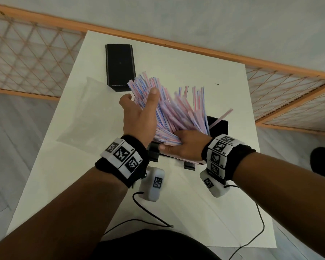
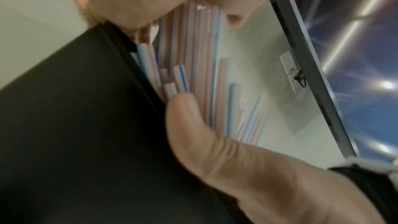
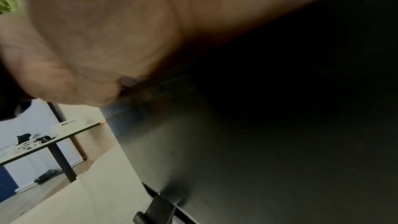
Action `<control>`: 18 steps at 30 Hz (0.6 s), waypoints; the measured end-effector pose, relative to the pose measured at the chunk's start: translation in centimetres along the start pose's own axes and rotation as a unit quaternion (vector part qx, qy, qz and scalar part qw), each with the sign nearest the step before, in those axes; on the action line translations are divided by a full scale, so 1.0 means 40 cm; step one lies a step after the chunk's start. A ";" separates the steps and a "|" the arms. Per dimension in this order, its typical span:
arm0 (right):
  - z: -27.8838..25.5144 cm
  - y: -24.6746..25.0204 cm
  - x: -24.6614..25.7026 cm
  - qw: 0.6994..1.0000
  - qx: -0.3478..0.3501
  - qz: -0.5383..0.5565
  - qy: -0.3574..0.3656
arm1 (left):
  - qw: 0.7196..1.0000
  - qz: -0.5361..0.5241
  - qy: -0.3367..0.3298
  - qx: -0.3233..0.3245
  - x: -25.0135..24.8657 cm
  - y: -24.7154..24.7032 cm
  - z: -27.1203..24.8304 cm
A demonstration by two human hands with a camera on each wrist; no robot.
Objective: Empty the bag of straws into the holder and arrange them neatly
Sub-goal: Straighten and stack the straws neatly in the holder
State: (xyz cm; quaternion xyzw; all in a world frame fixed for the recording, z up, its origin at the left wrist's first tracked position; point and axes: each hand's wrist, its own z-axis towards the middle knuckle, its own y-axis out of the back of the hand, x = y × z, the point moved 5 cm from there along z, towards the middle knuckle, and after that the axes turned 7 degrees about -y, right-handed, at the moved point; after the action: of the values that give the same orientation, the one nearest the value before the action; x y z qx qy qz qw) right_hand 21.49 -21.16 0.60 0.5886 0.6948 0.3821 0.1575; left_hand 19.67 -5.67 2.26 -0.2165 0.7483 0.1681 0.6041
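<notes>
1. The straws [image 1: 169, 111] are already out of the bag and in the black holder [image 1: 219, 124], which sits near the table's [image 1: 176, 59] near-right part. They aren't tidy yet, tho: they fan out, with their long axes running from the holder up and away toward the far-left corner.

2. The left hand [image 1: 139, 117] is on the left flank of the fan, fingers curled round the outer straws w/ the thumb laid straight along the top. The left wrist cam shows the thumb and fingers bracketing striped straws right against the holder's black wall.

3. The right hand [image 1: 186, 145] is at the near end, fingers curled over the straw bases where they enter the holder. In the right wrist view it's mostly palm and black wall, so how firm the grip is, idk.

4. The key bit imo: the free tips are on the far side of both hands, and the left hand is nearer to them. So the sweep-in prob comes from the left, pushing the fan rightward over the holder while the right hand pins the base.

5. One stray straw [image 1: 221, 117] pokes toward the right edge (needs tucking in).

6. The clear bag [image 1: 79, 113] lies flat toward the left edge, and a black lid-like piece [image 1: 120, 66] sits at the far end.
</notes>
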 end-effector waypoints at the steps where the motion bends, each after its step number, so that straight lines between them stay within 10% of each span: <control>1: 0.003 -0.002 -0.001 1.000 -0.004 -0.005 -0.004 | 1.000 0.028 -0.003 0.009 -0.002 -0.001 -0.003; 6: -0.002 0.006 -0.003 0.999 -0.025 -0.011 -0.043 | 0.997 0.056 -0.038 -0.048 -0.011 0.027 -0.006; 12: -0.066 0.024 0.017 0.967 -0.242 0.028 0.075 | 0.998 0.048 -0.030 -0.002 0.005 -0.007 -0.012; 18: -0.053 -0.035 -0.046 0.986 -0.164 0.021 0.030 | 0.999 0.023 -0.038 0.005 0.005 -0.013 -0.018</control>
State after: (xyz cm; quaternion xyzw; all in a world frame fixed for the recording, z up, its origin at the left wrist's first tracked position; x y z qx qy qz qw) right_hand 19.55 -23.63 0.56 0.5571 0.6150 0.5116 0.2228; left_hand 19.31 -6.51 2.22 -0.1900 0.7300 0.1867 0.6294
